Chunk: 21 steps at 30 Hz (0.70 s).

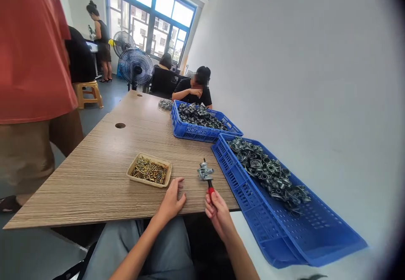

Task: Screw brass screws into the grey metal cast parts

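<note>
My right hand [218, 212] is closed round the red and black handle of a screwdriver [211, 191], pointing away from me. At the far end of the handle sits a silver metal casting [205, 171], with a thin dark tip showing beyond it; how the casting is held there I cannot make out. My left hand [172, 200] is over the table edge, fingers apart and nothing in them. Just beyond its fingers stands a beige tray [129, 172] full of small brass-coloured screws [150, 171].
A blue crate [249, 204] with metal castings [268, 166] stands at right, a second blue crate [202, 135] behind it. Farther back are a bag of small parts [166, 104] and a seated person [190, 90]. Another person [34, 52] stands left of the wooden table [104, 179].
</note>
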Tool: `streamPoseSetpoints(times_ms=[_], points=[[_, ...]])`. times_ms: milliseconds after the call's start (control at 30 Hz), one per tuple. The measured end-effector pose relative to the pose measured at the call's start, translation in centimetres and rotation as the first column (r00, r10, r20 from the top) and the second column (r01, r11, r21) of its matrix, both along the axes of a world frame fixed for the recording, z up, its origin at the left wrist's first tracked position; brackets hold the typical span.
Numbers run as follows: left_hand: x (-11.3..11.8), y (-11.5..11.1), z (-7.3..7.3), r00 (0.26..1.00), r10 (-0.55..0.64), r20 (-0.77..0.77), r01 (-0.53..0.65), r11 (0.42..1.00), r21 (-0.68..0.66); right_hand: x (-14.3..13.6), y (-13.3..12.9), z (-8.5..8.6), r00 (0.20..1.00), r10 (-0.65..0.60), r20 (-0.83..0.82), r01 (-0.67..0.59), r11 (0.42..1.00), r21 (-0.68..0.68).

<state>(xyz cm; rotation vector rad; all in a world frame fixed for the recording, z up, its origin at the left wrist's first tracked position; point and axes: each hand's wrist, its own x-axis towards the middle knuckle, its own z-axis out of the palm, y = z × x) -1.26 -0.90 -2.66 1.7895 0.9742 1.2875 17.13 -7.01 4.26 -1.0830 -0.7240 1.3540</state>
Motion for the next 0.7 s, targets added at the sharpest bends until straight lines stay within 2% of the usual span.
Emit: streamPoseSetpoints(times_ms=[167, 233, 300, 400, 500, 600, 633, 700], points=[[0.0, 0.3, 0.1, 0.999, -0.028, 0.015, 0.029, 0.999, -0.02, 6.1, -2.8, 6.5, 0.966, -0.24, 0.092, 0.23, 0.967, 0.108], [0.0, 0.4, 0.1, 0.999, -0.054, 0.001, 0.054, 0.998, -0.022, 8.9, -4.8, 8.7, 0.914, -0.381, 0.137, 0.358, 0.919, 0.166], [0.0, 0.5, 0.1, 0.997, -0.078, -0.026, 0.077, 0.997, -0.029, 11.8, -7.1, 10.4, 0.83, -0.527, 0.182, 0.484, 0.843, 0.234], [-0.1, 0.7, 0.0, 0.992, -0.108, -0.063, 0.105, 0.993, -0.052, 16.2, -11.3, 11.5, 0.628, -0.739, 0.245, 0.665, 0.673, 0.325], [-0.1, 0.9, 0.0, 0.987, -0.138, -0.088, 0.133, 0.989, -0.066, 20.7, -16.3, 10.9, 0.356, -0.886, 0.296, 0.805, 0.451, 0.385], [-0.1, 1.1, -0.2, 0.983, -0.153, -0.103, 0.148, 0.987, -0.058, 24.3, -21.6, 9.4, 0.014, -0.933, 0.359, 0.922, 0.15, 0.356], [-0.1, 1.3, -0.3, 0.982, -0.154, -0.109, 0.149, 0.987, -0.052, 25.1, -23.4, 8.8, -0.06, -0.931, 0.361, 0.932, 0.077, 0.355], [-0.1, 1.5, -0.7, 0.98, -0.16, -0.122, 0.157, 0.987, -0.038, 25.9, -26.7, 7.8, -0.169, -0.916, 0.364, 0.933, -0.03, 0.358]])
